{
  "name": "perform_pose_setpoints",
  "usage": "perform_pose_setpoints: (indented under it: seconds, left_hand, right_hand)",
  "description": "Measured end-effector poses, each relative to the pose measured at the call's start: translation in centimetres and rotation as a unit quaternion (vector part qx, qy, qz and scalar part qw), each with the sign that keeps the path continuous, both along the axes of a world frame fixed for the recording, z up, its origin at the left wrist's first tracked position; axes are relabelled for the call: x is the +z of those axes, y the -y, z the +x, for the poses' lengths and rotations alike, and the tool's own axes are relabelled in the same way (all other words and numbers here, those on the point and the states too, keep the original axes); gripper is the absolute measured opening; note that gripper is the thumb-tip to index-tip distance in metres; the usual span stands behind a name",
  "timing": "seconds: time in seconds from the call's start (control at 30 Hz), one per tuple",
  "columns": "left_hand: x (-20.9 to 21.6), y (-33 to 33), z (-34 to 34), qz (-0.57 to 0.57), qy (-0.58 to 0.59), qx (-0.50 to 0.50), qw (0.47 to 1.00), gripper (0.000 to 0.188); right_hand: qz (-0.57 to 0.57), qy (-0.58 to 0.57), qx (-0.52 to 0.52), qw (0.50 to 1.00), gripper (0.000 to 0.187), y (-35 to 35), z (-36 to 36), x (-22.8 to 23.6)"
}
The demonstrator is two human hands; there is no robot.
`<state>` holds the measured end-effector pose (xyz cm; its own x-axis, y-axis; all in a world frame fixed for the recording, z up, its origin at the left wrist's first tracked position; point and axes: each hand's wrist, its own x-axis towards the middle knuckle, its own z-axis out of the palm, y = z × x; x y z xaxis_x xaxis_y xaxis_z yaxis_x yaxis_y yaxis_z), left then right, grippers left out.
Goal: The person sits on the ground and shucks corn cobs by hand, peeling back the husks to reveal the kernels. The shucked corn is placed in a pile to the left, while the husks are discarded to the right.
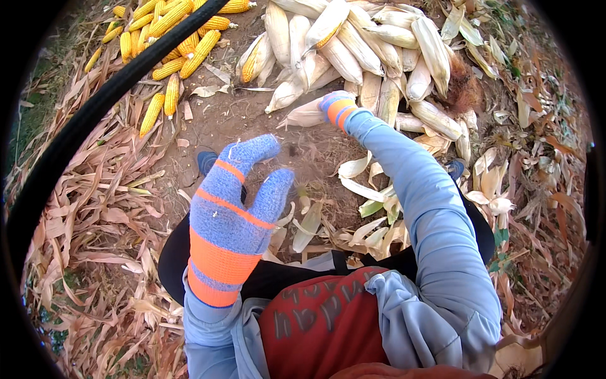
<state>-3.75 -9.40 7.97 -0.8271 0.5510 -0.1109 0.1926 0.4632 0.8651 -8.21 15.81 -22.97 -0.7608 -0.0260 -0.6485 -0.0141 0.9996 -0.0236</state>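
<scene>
While your left hand [227,218] hangs near your left knee with thumb and fingers well apart, your right hand [338,108] is way out at the front edge of the pile [385,54] of corn in husks. It's right up against the end of a pale ear [304,115] that lies on the dirt [208,123], tip pointing left. Can't tell if those fingers are clamped on it, since the back of your glove hides most of them. You've got matching blue gloves with orange bands, btw. Up left sit the yellow cobs [170,19], heaped, with a couple lying just below the heap. One ear at the pile's left side shows kernels through its husk. Brown silk [464,88] bunches at the pile's right, and dry leaves [88,208] cover the ground on both sides of you.
</scene>
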Motion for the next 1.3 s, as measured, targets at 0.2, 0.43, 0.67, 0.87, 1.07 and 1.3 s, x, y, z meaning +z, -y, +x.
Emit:
perform_pose_setpoints:
  seconds: [0.2, 0.43, 0.67, 0.87, 1.07, 1.3]
  left_hand:
    - [-2.4, -0.2, 0.4, 0.03, -0.081, -0.012, 0.996, 0.025]
    - [-5.4, -1.7, 0.8, -0.068, -0.07, -0.033, 0.995, 0.024]
    - [-9.1, -4.7, 4.1, -0.157, -0.161, -0.237, 0.945, 0.07]
    - [-16.7, -8.9, 8.1, 0.161, 0.169, -0.317, 0.919, 0.083]
    - [-18.2, -11.3, 8.1, 0.13, 0.057, -0.286, 0.948, 0.072]
    - [-15.8, -11.2, 7.0, 0.073, 0.016, -0.206, 0.976, 0.073]
  right_hand:
    - [-0.421, -0.047, -0.253, 0.87, 0.025, -1.4, 5.6, 9.1]
    - [-0.531, -0.109, -0.298, 0.786, 0.029, 0.3, 11.9, 22.9]
    - [-0.652, -0.157, -0.38, 0.637, 0.036, 1.0, 16.3, 28.5]
    - [-0.772, -0.178, -0.375, 0.481, 0.043, -0.6, 17.2, 30.8]
    - [-0.805, -0.236, -0.448, 0.308, 0.042, -3.6, 16.4, 27.0]
    - [-0.774, -0.07, -0.427, 0.463, 0.055, -2.5, 16.9, 23.7]
